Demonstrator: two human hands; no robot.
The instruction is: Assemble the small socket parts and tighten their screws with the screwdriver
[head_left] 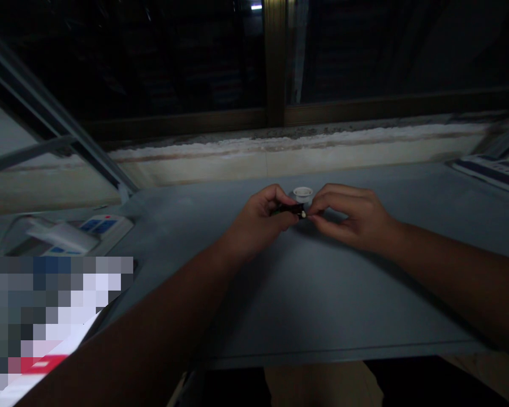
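My left hand [258, 221] is closed around a small dark piece [294, 210], pinched between thumb and fingers above the table. A whitish bit shows at the piece's right end; its exact kind is too dim to make out. My right hand [352, 215] faces it from the right, thumb and index finger pinched together right at that whitish end. Whatever lies between those fingertips is too small to name. Just behind the two hands stands a small round white container [302, 194], its rim facing up.
The grey-blue table [322, 305] runs back to a tiled wall below dark windows. On the left lies a power strip [119, 226] with a white adapter [74, 236] on it. Another strip-like device [492, 170] sits far right. A metal frame [59, 107] slants up at left.
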